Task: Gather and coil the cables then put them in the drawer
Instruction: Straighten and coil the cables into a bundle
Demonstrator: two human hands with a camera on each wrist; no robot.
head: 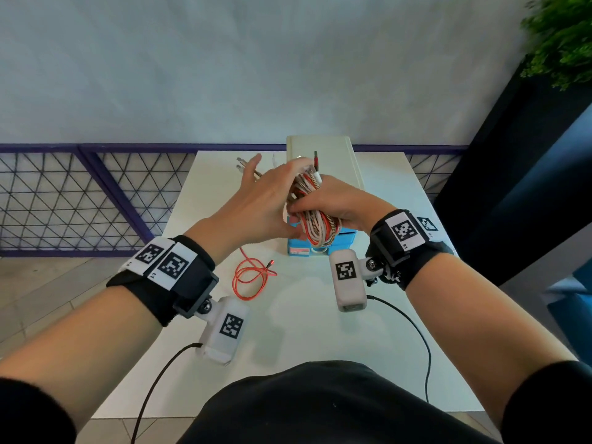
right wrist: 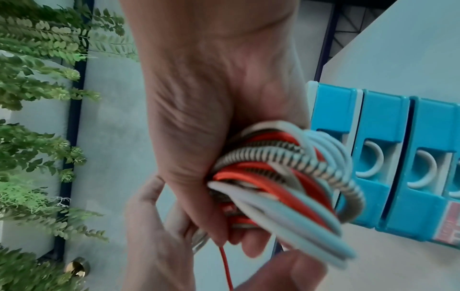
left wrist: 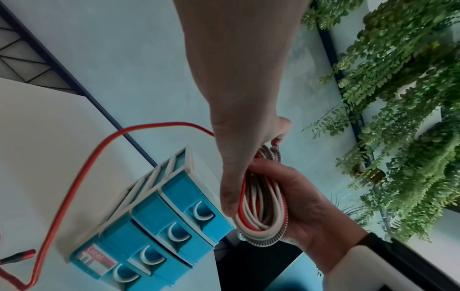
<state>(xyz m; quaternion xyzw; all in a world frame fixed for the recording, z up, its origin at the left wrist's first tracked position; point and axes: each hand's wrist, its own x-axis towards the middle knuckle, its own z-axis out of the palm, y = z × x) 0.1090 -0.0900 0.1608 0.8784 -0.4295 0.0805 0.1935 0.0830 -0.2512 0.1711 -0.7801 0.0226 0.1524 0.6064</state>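
A coil of white, red and striped braided cables (head: 315, 222) (left wrist: 261, 212) (right wrist: 281, 177) is held in the air just in front of the blue drawer unit (head: 323, 155) (left wrist: 161, 226) (right wrist: 398, 157). My right hand (head: 336, 206) (left wrist: 306, 206) (right wrist: 199, 137) grips the coil in its fist. My left hand (head: 275, 200) (left wrist: 248, 157) (right wrist: 149, 226) lays its thumb along the coil and hooks a finger over the top, while its other fingers point away. A loose red cable (head: 250, 277) (left wrist: 74, 177) (right wrist: 225, 267) trails from the hands down to the table.
The white table (head: 320, 331) carries the drawer unit at its far middle. A few cable plugs (head: 240, 161) lie behind my left hand. A purple mesh railing (head: 96, 193) runs beyond the table, a plant (head: 560, 43) and a dark panel stand on the right. Black wrist-camera leads (head: 416, 331) cross the near table.
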